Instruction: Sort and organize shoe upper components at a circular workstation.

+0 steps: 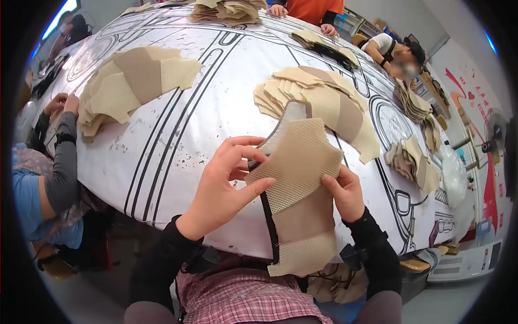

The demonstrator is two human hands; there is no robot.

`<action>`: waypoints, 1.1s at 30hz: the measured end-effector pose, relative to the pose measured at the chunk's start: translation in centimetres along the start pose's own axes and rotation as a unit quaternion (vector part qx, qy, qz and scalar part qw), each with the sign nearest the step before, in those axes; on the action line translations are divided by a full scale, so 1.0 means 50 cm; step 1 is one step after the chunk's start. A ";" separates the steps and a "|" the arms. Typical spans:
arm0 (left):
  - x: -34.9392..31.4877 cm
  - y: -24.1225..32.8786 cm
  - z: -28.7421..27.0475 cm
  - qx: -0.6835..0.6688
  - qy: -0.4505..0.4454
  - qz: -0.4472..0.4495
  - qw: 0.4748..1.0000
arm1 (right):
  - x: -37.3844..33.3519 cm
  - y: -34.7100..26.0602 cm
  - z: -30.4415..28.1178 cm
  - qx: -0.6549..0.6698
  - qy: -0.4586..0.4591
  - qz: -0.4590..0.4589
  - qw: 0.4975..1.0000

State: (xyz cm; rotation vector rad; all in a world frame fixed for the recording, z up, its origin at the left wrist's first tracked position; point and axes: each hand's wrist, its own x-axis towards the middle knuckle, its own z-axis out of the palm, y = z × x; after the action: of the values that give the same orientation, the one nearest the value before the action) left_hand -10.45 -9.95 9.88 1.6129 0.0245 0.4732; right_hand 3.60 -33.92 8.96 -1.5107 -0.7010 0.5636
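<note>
A beige mesh fabric piece [297, 162] with a smooth brown middle band hangs between my hands at the table's near edge, its lower end over my lap. Black edging [268, 216] runs down its left side. Behind its top shows a grey, sheer-looking layer [286, 127]. My left hand [218, 183] is closed on the left corner, thumb in front and fingers curled at the grey layer's edge. My right hand [348, 194] pinches the right edge, thumb on top; its other fingers are partly hidden behind the fabric.
Beyond my hands lies a fanned stack of similar pieces [318, 97]. More stacks lie at left [135, 81], at the far edge [226, 11] and at right [413, 162]. Co-workers sit or stand around the white, line-printed table [178, 162]; one person's sleeve [63, 162] is at left.
</note>
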 end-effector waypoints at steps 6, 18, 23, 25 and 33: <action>-0.004 -0.007 -0.005 0.016 -0.013 0.029 0.999 | 0.003 0.004 0.007 0.008 0.036 -0.002 0.999; 0.004 -0.014 -0.001 -0.106 -0.002 -0.052 0.993 | 0.005 -0.015 0.017 -0.023 -0.010 -0.073 0.997; -0.001 0.004 0.005 -0.048 -0.007 -0.015 0.999 | 0.036 -0.067 0.020 -0.092 -0.006 -0.132 0.987; -0.002 0.003 0.008 -0.050 -0.015 -0.004 0.999 | 0.052 -0.090 0.020 -0.155 -0.040 -0.112 0.981; -0.004 -0.001 0.002 -0.046 -0.018 0.020 0.999 | 0.072 -0.097 0.053 -0.156 0.006 -0.139 0.978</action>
State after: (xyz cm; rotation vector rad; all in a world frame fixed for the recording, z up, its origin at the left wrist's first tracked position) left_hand -10.58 -10.11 9.78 1.5341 -0.0569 0.4699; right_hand 3.74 -29.49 13.87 -1.6650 -1.0086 0.2380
